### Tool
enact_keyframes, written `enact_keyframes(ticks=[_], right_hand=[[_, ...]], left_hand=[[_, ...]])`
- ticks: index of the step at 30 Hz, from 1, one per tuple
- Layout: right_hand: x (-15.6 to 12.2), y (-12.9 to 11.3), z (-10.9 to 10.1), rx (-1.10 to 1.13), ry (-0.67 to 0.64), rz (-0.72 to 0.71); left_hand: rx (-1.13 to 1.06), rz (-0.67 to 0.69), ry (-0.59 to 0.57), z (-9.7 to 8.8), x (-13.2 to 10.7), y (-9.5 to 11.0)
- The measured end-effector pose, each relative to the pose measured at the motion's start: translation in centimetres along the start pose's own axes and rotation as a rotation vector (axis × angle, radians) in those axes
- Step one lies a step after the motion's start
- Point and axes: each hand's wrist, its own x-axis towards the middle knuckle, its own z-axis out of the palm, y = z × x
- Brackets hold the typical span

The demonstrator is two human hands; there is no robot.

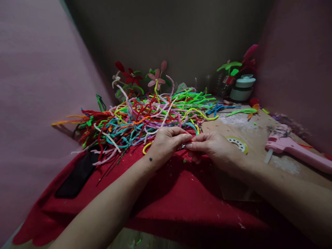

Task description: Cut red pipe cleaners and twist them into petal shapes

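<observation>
My left hand (168,141) and my right hand (207,145) meet fingertip to fingertip above the front of a red cloth (166,200). Both have thumb and fingers pinched together. Whatever sits between the fingertips is small and mostly hidden; a hint of red shows there, and I cannot make out its kind. A small shiny bit (183,146) glints by the fingers. Just behind the hands lies a big tangled heap of coloured pipe cleaners (145,117). A yellow curved pipe cleaner (147,148) pokes out beside my left wrist.
To the right, a pink glue gun (293,145) and a roll of tape (240,144) lie on a brown board (228,126). A black phone (76,176) is at left. Pipe-cleaner flowers (157,79) and a lidded jar (242,88) stand behind. Pink walls flank both sides.
</observation>
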Motion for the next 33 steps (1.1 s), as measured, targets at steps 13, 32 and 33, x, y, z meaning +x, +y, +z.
enact_keyframes(ticks=[13,32,33], right_hand=[[-0.4,-0.1,0.1,0.014,-0.028,-0.023],[-0.3,0.1,0.4,-0.02,-0.023,-0.009],[-0.2,0.1,0.3,-0.014,-0.014,-0.011]], left_hand=[[-0.254,-0.079,-0.063,-0.8,0.4,-0.1],[0.217,0.157,0.085,-0.8,0.4,0.0],[0.141,0.109,0.065,-0.8,0.4,0.1]])
